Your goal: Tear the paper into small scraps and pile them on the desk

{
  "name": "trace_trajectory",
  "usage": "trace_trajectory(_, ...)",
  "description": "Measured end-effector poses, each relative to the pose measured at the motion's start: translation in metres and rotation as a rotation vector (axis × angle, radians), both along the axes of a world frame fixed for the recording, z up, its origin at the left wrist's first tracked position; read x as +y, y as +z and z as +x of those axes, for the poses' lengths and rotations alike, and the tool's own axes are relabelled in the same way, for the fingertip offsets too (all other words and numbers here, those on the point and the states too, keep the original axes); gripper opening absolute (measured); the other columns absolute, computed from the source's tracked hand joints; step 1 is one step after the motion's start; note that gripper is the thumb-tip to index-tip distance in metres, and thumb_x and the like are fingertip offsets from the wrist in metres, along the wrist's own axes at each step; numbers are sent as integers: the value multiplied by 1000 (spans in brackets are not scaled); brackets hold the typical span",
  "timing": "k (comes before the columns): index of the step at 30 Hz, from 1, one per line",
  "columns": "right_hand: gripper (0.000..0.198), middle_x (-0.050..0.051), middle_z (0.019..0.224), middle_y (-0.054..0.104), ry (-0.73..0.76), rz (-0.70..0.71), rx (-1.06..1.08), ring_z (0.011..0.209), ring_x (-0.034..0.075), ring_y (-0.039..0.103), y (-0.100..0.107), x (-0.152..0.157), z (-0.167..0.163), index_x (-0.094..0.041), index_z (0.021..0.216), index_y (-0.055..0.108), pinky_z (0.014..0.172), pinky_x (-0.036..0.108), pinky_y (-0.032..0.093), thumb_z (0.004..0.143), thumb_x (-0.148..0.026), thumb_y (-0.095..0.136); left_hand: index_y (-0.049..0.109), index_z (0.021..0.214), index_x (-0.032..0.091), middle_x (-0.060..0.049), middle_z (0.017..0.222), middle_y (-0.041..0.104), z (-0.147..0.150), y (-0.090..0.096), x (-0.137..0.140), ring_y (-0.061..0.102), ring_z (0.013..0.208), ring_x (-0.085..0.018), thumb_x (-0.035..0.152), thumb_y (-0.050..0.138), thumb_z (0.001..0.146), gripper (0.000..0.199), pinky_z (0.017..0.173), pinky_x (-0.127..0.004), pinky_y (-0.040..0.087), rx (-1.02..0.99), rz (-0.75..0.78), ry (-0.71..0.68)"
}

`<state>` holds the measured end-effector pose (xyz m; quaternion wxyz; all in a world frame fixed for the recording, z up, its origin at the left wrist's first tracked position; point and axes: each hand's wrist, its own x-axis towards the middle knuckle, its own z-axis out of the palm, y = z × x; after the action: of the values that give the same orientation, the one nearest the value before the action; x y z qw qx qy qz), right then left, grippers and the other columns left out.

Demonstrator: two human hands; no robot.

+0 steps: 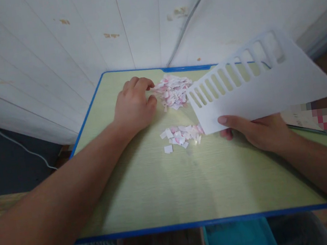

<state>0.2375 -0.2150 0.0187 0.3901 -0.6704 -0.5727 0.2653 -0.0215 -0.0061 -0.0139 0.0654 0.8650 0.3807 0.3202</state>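
Note:
My right hand (260, 132) grips the lower edge of a white sheet (238, 103) with its thumb on top. A row of rounded slots, growing larger toward the right, runs along the sheet's far edge. The sheet is raised and tilted over the right part of the table. At the left side of a heap of pink-and-white paper scraps (174, 91) is my left hand (136, 104), thumb and forefinger curved and apart, beside the heap's edge. Nearer to me lies a smaller cluster of paper scraps (181, 135), just left of the sheet's lower corner.
The pale green table (148, 192) has a blue rim and stands against a white plank wall (142, 25). A grey cable (189, 20) runs down the wall. Printed material (302, 117) lies at the right. Below the front edge, a turquoise container (240, 240) shows near my legs.

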Motion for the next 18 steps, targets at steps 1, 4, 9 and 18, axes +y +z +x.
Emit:
trace_trajectory(1,65,3,55,70,4,-10,21,53,20,67,3,-1,-1,-28,52,68,60,33,62,98,-69,88,75,127,29,-10,132,79,-1,1,0,70,131,-34,12,65,95,37,118,-53,59,1,-8,-5)
trace_trajectory(4,65,3,54,68,-24,0,25,51,19,64,5,-2,-2,-27,52,67,56,32,59,99,-68,86,76,126,28,-11,135,79,-1,2,0,71,132,-35,11,65,96,36,117,-53,59,10,-29,-16)
trace_trajectory(9,63,6,64,77,-68,17,-44,60,21,72,-2,-1,-2,-27,54,69,66,33,64,101,-66,83,77,125,28,-10,132,80,0,3,-2,71,130,-34,11,64,97,35,117,-53,58,2,-21,0)
trace_trajectory(18,55,3,54,68,-75,-9,-43,52,20,66,8,-2,-2,-28,49,65,58,31,61,94,-52,84,80,122,27,-12,132,81,-1,7,-2,73,128,-35,12,65,95,35,115,-54,62,6,-64,-23)
